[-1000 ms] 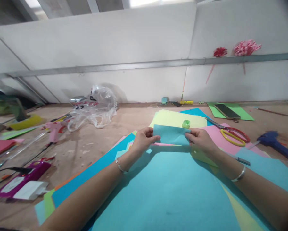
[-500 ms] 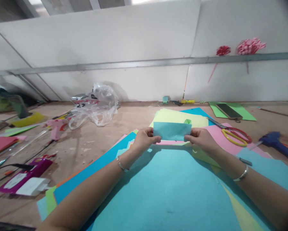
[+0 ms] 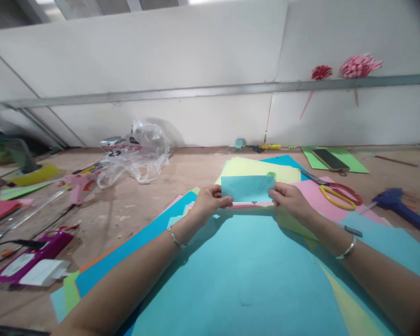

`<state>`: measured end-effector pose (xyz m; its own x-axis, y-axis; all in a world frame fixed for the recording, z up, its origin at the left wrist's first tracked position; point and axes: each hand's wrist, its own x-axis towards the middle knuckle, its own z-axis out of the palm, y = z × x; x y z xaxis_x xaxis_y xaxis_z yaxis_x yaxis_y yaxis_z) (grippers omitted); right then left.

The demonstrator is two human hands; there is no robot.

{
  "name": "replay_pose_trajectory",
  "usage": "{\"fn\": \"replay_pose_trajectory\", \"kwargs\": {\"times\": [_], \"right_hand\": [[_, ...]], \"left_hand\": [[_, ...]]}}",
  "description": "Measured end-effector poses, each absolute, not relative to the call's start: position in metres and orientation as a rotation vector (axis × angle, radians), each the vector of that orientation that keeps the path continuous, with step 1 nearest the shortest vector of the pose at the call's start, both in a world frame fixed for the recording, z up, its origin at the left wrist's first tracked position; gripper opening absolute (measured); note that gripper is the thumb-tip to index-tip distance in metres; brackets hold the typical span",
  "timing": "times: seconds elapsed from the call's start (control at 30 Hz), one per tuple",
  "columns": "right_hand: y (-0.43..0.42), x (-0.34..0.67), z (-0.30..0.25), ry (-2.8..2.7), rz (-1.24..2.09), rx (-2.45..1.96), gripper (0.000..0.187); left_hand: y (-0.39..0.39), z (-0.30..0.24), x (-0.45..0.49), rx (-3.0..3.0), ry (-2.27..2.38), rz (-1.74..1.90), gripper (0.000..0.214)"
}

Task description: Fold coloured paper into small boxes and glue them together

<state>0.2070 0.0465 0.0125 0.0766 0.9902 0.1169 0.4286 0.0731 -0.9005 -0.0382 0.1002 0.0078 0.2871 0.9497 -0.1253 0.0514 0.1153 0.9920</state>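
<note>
A small light blue paper piece [image 3: 246, 188] is stretched upright between my two hands, above the stacked sheets. My left hand [image 3: 211, 199] pinches its left end between thumb and fingers. At the right end, my right hand [image 3: 287, 198] grips the edge the same way. A bit of green paper [image 3: 272, 176] shows behind its upper right corner. Below lies a large light blue sheet [image 3: 245, 266], with both forearms over it. Behind the held piece are pale yellow sheets [image 3: 255, 164].
Scissors [image 3: 341, 193] rest on pink paper right of my right hand, near a blue glue gun [image 3: 402, 205]. A phone [image 3: 331, 159] lies on green paper. Left are a plastic bag [image 3: 143, 149], a pink glue gun [image 3: 78, 184] and a purple power strip [image 3: 38, 256].
My right hand has shifted its hold slightly up along the right edge of the light blue paper. The whole view has moved a little, with things appearing slightly further left.
</note>
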Motion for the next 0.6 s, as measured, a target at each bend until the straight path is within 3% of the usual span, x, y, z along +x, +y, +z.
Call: {"fn": "replay_pose_trajectory", "kwargs": {"times": [0.3,0.6], "right_hand": [[0.0439,0.2084,0.0135,-1.332,1.027,-1.371,0.051],[0.0441,0.2059,0.0123,-1.286,1.12,-1.377,0.041]], "left_hand": [[0.1042,0.0047,-0.0418,1.187,1.046,0.883,0.035],[0.1052,0.0027,-0.0429,1.125,1.01,0.848,0.037]]}}
